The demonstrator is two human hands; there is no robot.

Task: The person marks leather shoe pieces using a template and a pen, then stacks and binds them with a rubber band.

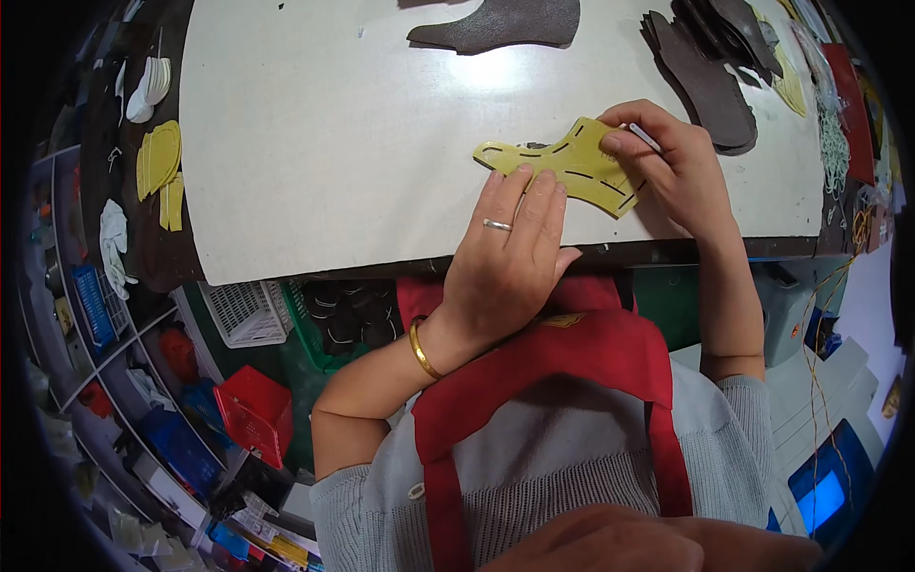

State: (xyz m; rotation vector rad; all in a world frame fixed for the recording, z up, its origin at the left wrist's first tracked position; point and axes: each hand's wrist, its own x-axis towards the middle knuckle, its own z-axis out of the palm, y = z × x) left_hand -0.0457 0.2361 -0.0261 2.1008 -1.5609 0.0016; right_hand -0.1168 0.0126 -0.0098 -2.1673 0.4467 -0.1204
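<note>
A yellow flat template with dark slots lies on the pale worktable. My left hand, wearing a ring and a gold bangle, presses flat on the template's near edge with the fingers together. My right hand rests on the template's right end and grips a thin silver pen, its tip at a slot. A dark brown cut leather piece lies at the table's far edge.
A stack of dark brown cut pieces sits at the far right, beside yellow pieces and red material. Yellow and white shapes lie left of the table. Baskets, a red crate and shelves stand below left.
</note>
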